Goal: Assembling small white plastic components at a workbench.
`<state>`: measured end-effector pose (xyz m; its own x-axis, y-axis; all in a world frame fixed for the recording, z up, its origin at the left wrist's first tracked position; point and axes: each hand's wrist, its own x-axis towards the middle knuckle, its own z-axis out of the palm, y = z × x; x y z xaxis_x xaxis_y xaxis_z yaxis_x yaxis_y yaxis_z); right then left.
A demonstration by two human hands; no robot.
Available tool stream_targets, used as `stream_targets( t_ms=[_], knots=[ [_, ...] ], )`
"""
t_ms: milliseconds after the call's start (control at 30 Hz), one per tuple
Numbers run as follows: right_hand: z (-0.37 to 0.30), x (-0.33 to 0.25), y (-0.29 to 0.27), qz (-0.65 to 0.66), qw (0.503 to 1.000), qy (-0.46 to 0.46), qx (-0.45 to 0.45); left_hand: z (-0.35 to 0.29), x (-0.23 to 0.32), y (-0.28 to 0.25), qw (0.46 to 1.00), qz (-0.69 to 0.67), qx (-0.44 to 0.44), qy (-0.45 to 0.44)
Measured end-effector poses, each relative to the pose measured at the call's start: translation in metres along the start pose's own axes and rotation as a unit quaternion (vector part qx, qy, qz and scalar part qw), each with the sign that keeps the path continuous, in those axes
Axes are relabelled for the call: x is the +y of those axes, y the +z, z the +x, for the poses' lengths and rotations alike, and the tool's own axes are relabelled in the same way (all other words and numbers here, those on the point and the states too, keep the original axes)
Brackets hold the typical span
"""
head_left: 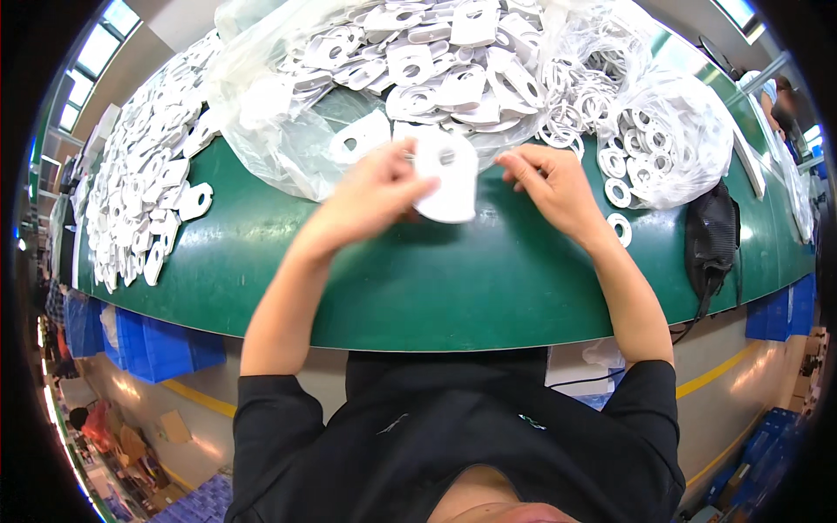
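Pinched in my left hand (370, 193) is a flat white plastic piece (453, 196), rounded at one end with a round hole in it. It is held up over the green table (436, 296). Just right of it, apart from the piece, my right hand (555, 185) has its fingers curled together; whatever they hold, if anything, is too small to make out. Beyond both hands, an opened clear plastic bag (261, 144) carries a heap of similar white pieces (462, 87). White rings (567, 118) lie to the right of that heap.
A large pile of white holed pieces (139, 196) covers the table's left side. More rings spill from a clear bag (697, 131) at the right, with a loose ring (628, 232) nearer me. A black mesh pouch (711, 231) lies beyond. Blue crates (157, 344) stand below the left edge.
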<state>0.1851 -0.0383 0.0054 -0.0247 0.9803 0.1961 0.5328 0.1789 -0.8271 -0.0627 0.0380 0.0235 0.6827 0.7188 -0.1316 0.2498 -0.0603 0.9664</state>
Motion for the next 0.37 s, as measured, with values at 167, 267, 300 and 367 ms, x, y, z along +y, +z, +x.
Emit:
stream_targets(
  t_ms=[167, 267, 300, 367],
  knots=[
    [0.002, 0.016, -0.028, -0.262, 0.957, -0.013, 0.126, 0.024, -0.003, -0.147, 0.924, -0.024, 0.373, 0.081],
    [0.005, 0.018, -0.025, -0.258, 0.959, -0.017, 0.114, 0.006, 0.008, -0.259, 0.812, -0.250, 0.426, 0.311],
    [0.005, 0.019, -0.024, -0.259, 0.959, -0.015, 0.114, 0.008, 0.013, -0.260, 0.812, -0.252, 0.425, 0.311],
    [0.002, 0.017, -0.020, -0.314, 0.946, -0.010, 0.084, 0.005, 0.023, -0.256, 0.751, -0.232, 0.562, 0.258]
  ],
)
